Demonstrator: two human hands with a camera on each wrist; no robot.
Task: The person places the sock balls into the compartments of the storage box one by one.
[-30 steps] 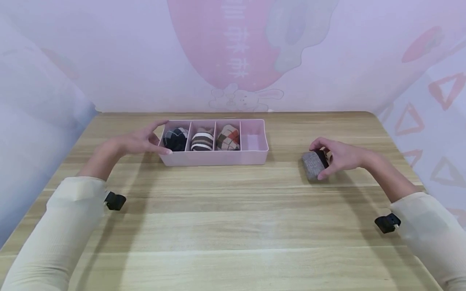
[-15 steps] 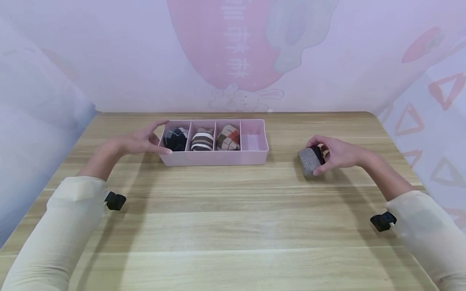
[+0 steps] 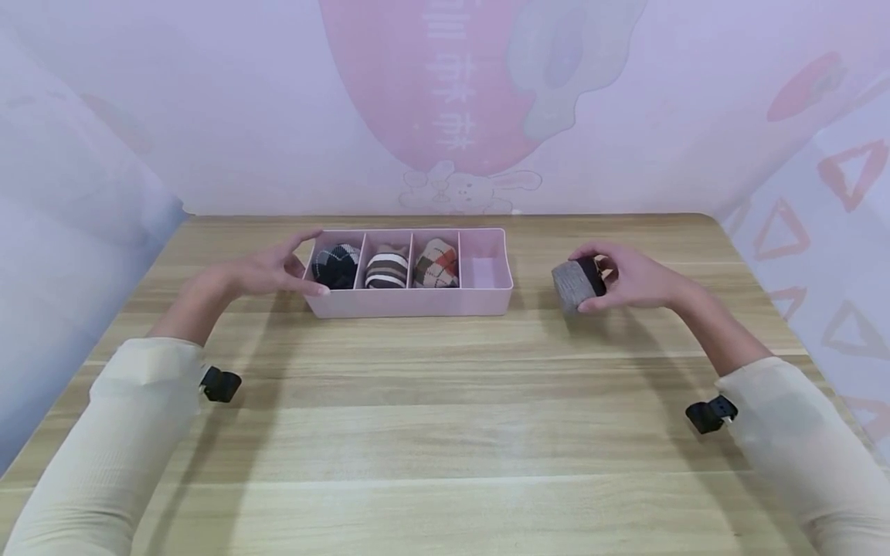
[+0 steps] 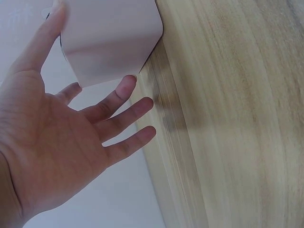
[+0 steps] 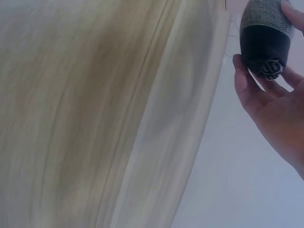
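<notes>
A pink four-compartment tray (image 3: 410, 303) stands at the back middle of the wooden table. Its three left compartments hold rolled socks: a black-and-white one (image 3: 336, 265), a brown striped one (image 3: 386, 269) and an argyle one (image 3: 436, 265). The rightmost compartment (image 3: 482, 266) has nothing in it. My left hand (image 3: 267, 270) rests with straight fingers against the tray's left end (image 4: 111, 40). My right hand (image 3: 629, 278) grips a grey-and-black rolled sock (image 3: 575, 283), lifted just right of the tray; in the right wrist view the sock (image 5: 265, 35) sits between my fingertips.
The wooden table (image 3: 445, 417) stretches toward me. A pale printed curtain closes off the back and both sides. Small black clips (image 3: 219, 384) sit at each sleeve cuff.
My right hand has lifted the grey sock off the table and carried it left and away from me, toward the tray. The left hand has stayed in place.
</notes>
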